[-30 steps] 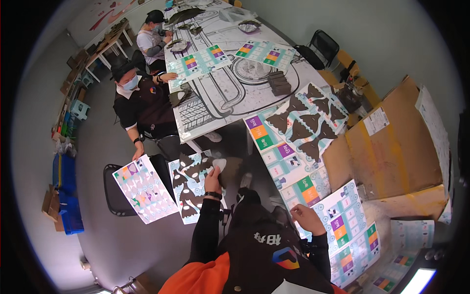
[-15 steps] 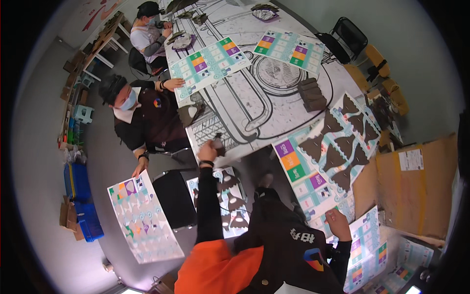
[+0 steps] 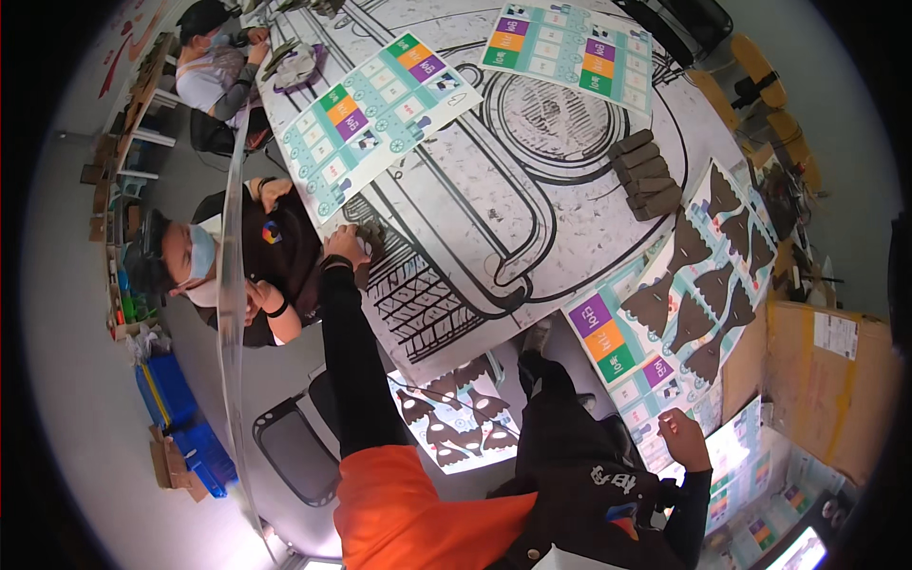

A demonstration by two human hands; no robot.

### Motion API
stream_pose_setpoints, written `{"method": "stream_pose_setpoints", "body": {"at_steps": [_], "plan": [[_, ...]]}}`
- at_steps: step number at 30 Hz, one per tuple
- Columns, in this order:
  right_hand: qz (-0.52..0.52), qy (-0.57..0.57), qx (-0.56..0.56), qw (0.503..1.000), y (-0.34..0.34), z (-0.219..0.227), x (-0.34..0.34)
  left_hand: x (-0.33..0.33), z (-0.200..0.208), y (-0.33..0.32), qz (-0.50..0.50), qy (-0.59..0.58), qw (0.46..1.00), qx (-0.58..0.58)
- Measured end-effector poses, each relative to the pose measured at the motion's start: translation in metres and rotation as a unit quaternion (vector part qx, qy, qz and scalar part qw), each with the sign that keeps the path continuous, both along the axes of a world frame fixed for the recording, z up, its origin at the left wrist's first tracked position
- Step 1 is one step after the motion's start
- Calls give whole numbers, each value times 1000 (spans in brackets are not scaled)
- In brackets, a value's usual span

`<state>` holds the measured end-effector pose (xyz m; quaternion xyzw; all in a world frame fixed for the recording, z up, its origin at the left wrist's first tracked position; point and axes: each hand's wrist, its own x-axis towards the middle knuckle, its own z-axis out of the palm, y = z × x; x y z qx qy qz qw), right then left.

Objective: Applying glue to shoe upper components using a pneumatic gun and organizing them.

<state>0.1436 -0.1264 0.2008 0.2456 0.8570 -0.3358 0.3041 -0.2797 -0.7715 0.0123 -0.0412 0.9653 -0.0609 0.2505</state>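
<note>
My left hand (image 3: 348,245) reaches out to the table's left edge, its fingers closed on a small bundle of dark brown cut-out pieces (image 3: 372,255). A pale patch shows among those pieces; their exact shape is partly hidden by the hand. My right hand (image 3: 684,439) hovers over the lower right, fingers loosely curled with nothing visible in them. Beneath and beyond it is a printed sheet with coloured blocks (image 3: 609,339). On that sheet lies another sheet carrying several dark brown scalloped pieces (image 3: 690,242).
Stacked dark brown bundles (image 3: 645,176) rest on the patterned table (image 3: 456,204). Two printed sheets (image 3: 385,109) lie farther back. A seated person (image 3: 271,237) is at the left, beside a sheet seen nearly edge-on (image 3: 231,247). A cardboard box (image 3: 826,370) stands right; a chair (image 3: 296,451) is below.
My left hand has moved left and farther along the table edge with the dark pieces. The person's sheet has swung up nearly edge-on. My view has shifted; the right hand stays curled.
</note>
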Motion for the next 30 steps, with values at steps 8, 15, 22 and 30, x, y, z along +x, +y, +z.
{"method": "stream_pose_setpoints", "body": {"at_steps": [8,15,22,30], "plan": [[8,-1,18,1000,9,-9,-14,-46,-18,-12,-38,-48,998,18],[1,4,-8,1000,17,-23,14,-20,-24,-7,-38,-80,995,-54],[-7,22,9,1000,37,-23,74,26,-2,44,120,-79,990,17],[14,-3,18,1000,56,-84,142,82,-41,-2,59,76,993,62]]}}
